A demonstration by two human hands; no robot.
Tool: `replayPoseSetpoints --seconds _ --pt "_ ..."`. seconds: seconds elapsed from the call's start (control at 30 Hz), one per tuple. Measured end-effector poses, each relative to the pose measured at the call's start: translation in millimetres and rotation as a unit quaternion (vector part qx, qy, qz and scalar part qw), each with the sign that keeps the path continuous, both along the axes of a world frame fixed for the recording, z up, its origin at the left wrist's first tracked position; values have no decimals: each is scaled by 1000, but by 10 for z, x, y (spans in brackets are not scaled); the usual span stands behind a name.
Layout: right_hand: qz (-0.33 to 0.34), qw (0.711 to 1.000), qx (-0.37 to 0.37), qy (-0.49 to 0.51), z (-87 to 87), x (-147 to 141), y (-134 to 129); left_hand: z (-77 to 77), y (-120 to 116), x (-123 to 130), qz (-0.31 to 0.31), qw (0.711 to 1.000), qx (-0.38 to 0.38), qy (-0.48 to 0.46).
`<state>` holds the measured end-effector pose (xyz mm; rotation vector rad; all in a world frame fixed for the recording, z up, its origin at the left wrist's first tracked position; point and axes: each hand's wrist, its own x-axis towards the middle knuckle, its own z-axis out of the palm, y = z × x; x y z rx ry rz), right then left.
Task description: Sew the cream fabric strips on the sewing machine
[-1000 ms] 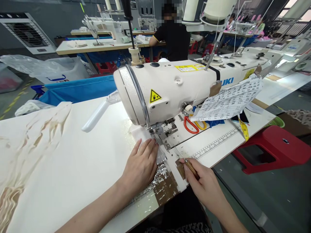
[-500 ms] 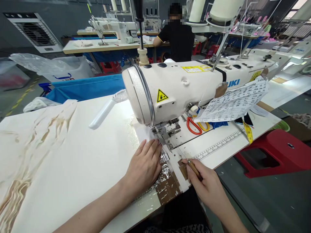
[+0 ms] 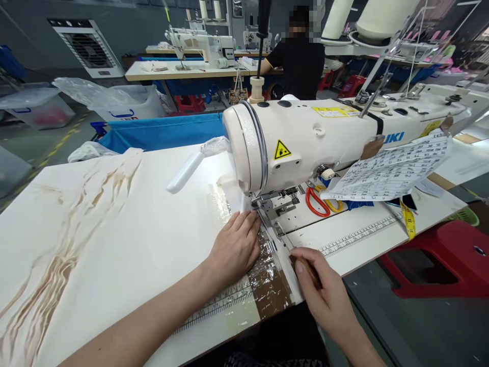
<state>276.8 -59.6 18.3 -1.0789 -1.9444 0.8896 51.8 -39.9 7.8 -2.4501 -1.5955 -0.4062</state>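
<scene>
My left hand [image 3: 236, 248] lies flat, palm down, on the tape-covered table just in front of the sewing machine's [image 3: 294, 148] head. A bit of white fabric [image 3: 234, 196] shows beyond its fingertips. Right of it, my right hand [image 3: 323, 290] grips the brown wooden handle of an awl [image 3: 314, 272], whose thin metal shaft points toward the machine's metal plate. A narrow white strip [image 3: 286, 265] runs between the two hands to the table's front edge.
Red-handled scissors [image 3: 317, 203] and a written paper sheet [image 3: 393, 171] are by the machine's right side. Cream fabric pieces [image 3: 49, 295] lie at the left. A red stool [image 3: 451, 260] stands at the right. Another person [image 3: 300, 63] sits beyond the machine.
The head view has shifted, so the scene sits further right. My right hand has tilted the awl handle slightly, and my left hand remains flat near the machine.
</scene>
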Motion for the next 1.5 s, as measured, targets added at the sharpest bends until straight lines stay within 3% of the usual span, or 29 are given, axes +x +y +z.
replayPoseSetpoints --seconds 0.17,0.37,1.0,1.13,1.3,1.4,1.5 --pt "83 988 114 -68 18 -259 126 -3 64 -44 4 1000 -5 -26" --pt "47 944 241 -221 -33 -487 219 -24 77 -81 -14 998 -5 -58" --pt "-7 886 251 -389 -49 -663 168 -22 122 -145 -5 997 -5 -81" --pt "-8 899 256 -356 -45 -650 147 -35 169 -205 9 997 6 -80" --pt "19 948 253 -192 -47 -438 95 21 159 -217 38 988 -15 -149" --pt "47 967 223 -110 -88 -240 102 185 -4 -273 17 982 -60 -176" --pt "10 984 155 -92 -157 -107 140 377 -355 -470 5 979 -122 -161"
